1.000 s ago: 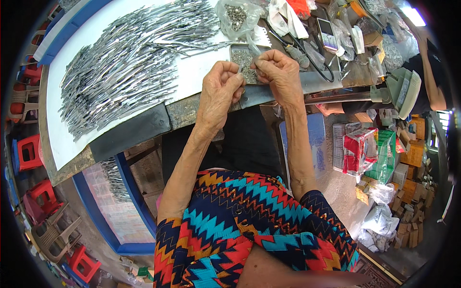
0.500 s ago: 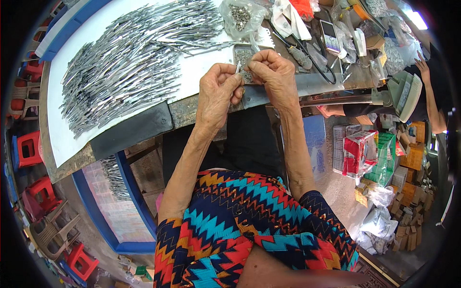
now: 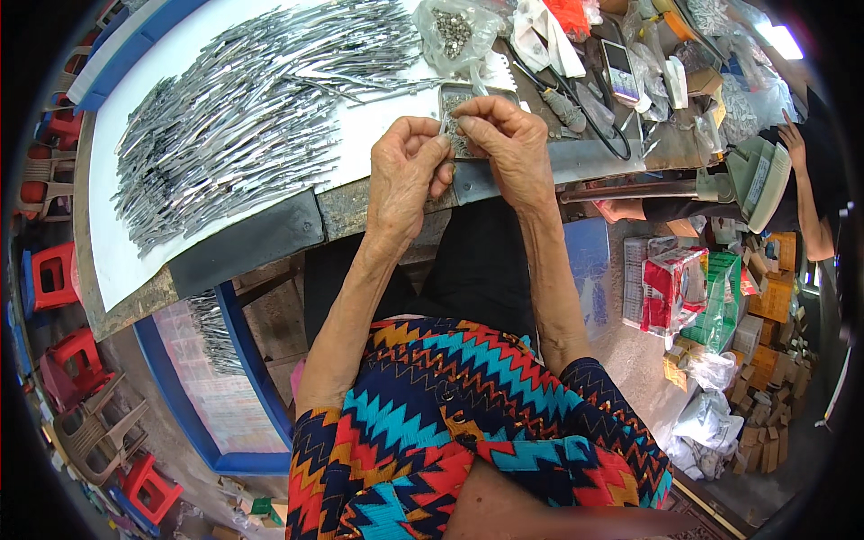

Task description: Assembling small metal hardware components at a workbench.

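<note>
Left hand (image 3: pixel 407 171) and right hand (image 3: pixel 506 144) pinching together on small metal piece (image 3: pixel 447 135) over worktop (image 3: pixel 297 220) edge — slipping grip risks dropping it off edge.

Looks like a small assembly workshop: workbench (image 3: pixel 270 236) covered in metal strips (image 3: pixel 234 108), bag of tiny parts (image 3: pixel 453 34), pliers (image 3: pixel 562 101), boxes of stock (image 3: pixel 765 378) piled on the floor, plastic stools (image 3: pixel 54 274) around.
</note>
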A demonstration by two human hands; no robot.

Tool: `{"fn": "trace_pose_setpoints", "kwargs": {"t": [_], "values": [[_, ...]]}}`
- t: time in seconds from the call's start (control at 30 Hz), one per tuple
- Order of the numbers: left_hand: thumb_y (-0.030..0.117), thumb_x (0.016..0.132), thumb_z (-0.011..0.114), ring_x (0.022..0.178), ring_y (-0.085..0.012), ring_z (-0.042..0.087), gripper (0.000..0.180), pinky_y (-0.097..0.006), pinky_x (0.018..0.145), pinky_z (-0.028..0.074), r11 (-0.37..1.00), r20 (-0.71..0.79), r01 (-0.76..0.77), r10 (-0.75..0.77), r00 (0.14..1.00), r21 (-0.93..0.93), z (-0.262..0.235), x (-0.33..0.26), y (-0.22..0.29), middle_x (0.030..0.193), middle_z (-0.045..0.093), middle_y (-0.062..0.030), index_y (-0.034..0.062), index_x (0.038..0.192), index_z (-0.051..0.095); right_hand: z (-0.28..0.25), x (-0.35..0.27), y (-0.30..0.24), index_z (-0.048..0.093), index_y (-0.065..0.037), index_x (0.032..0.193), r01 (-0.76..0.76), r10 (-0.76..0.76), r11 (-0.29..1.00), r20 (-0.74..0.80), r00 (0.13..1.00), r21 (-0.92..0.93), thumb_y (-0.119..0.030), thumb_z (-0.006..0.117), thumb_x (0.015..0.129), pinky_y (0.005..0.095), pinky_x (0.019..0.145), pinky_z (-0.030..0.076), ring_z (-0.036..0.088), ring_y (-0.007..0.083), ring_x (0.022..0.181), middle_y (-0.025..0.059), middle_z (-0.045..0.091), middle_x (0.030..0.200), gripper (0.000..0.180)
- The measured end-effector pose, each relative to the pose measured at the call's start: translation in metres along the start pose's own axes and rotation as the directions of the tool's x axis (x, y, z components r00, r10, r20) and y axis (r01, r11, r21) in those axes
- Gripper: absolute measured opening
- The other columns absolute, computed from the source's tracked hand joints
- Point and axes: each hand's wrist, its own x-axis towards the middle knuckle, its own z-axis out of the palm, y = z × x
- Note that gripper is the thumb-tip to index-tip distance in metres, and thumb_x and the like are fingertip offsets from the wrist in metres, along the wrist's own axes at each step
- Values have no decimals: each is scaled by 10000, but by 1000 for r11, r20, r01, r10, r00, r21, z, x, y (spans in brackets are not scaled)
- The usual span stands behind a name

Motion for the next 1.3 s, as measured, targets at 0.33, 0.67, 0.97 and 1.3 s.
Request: {"fn": "trace_pose_setpoints", "kwargs": {"t": [0.33,0.67,0.97,1.3], "values": [[34,819,551,516,-57,481,110,-161,410,345,999,2,-27,27,1000,20,0,1,-3,690,549,-43,-13,901,495,3,0,4,580,19,859,-24,24,986,-3,1000,163,6,559,731,157,502,338,442,22,566,-4,551,684,130],[33,795,574,534,-38,456,108,-162,447,335,973,-5,-99,103,995,210,5,-3,-2,673,530,-1,5,888,527,-2,1,6,541,3,809,-57,53,979,26,998,197,0,553,716,161,495,329,434,24,563,-1,537,676,94],[14,785,572,523,-17,425,79,-156,448,321,912,-13,-186,204,979,365,5,-3,-4,634,511,15,-14,857,555,4,-3,-3,536,-15,826,131,-155,936,-48,987,-328,23,582,717,173,534,383,466,32,608,-14,526,699,124],[55,824,558,517,-40,464,104,-154,438,349,997,11,-14,13,1000,80,-2,0,-2,697,569,-33,-18,899,555,-10,12,-14,561,6,842,-4,29,975,111,993,-222,-50,611,762,180,548,385,467,34,628,-17,528,703,110]]}}
